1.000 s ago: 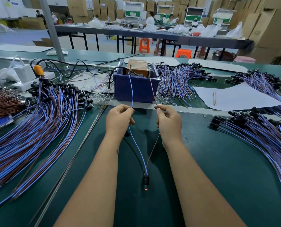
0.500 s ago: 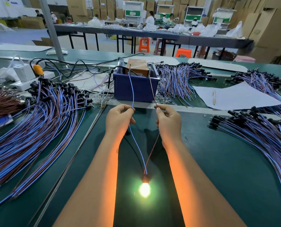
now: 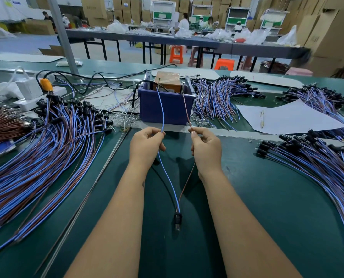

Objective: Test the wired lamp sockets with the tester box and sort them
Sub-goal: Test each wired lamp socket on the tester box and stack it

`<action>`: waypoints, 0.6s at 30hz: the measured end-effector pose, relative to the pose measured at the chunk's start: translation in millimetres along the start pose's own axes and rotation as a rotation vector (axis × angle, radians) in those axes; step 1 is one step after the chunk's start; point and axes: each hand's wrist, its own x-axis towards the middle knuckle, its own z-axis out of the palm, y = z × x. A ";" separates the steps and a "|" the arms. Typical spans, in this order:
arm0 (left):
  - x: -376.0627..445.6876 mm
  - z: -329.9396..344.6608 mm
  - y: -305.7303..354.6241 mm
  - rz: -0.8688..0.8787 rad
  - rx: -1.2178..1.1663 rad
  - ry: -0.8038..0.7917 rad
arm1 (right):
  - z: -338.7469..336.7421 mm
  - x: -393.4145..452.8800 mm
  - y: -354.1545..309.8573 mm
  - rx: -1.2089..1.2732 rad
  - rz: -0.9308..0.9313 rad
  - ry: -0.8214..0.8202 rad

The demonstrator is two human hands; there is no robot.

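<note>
both my hands are out in front of me over the bench, each pinching one lead of a single wired socket: my left hand (image 3: 147,146) grips the blue wire (image 3: 168,177) between thumb and curled fingers, and my right hand (image 3: 206,148) pinches the brown wire (image 3: 187,183) the same way, forearms running back toward me and roughly parallel.

around that, the room is a big workshop with stacked cardboard boxes (image 3: 327,37) along the back and right, a long dark table (image 3: 167,40) with white bags on it, people seated beyond it, and orange stools (image 3: 176,54) underneath. my own bench is a green mat (image 3: 267,197). a wide fan of blue and brown wired sockets (image 3: 36,157) covers its left side, another sweeps down the right side (image 3: 317,167), and a third heap (image 3: 217,97) lies behind, just right of the tester. a white sheet of paper (image 3: 291,117) with a pen (image 3: 262,119) on it sits on the right.

the blue tester box (image 3: 165,107) stands straight ahead, with a brown block (image 3: 168,82) inside it. both leads rise from my fingers to its top, the blue one to a pin on the left, the brown to a pin on the right.

the black lamp socket (image 3: 177,218) lies on the mat between my forearms, its small bulb (image 3: 177,227) pointing toward me, unlit.
</note>
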 end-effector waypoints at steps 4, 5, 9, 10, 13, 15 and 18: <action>-0.3 0.0 0.9 -0.004 -0.001 -0.010 | 0.0 0.5 0.9 0.001 0.002 -0.003; -0.2 0.1 1.1 -0.003 0.001 -0.010 | -0.3 0.4 1.1 0.003 0.002 -0.003; -0.8 0.1 0.8 -0.002 0.009 -0.007 | -0.8 0.3 1.2 0.003 0.000 -0.011; -0.5 0.0 0.9 -0.002 0.011 -0.006 | -0.6 0.3 1.0 0.002 0.000 -0.015; 0.2 0.2 1.3 0.001 0.018 -0.005 | -0.2 -0.3 0.0 -0.008 0.002 -0.025; 0.3 0.0 1.4 -0.001 0.026 -0.001 | -0.7 -0.6 -0.7 -0.013 0.002 -0.024; -0.3 -0.7 1.9 -0.001 0.024 0.007 | -1.5 -1.0 -2.0 -0.017 0.004 -0.021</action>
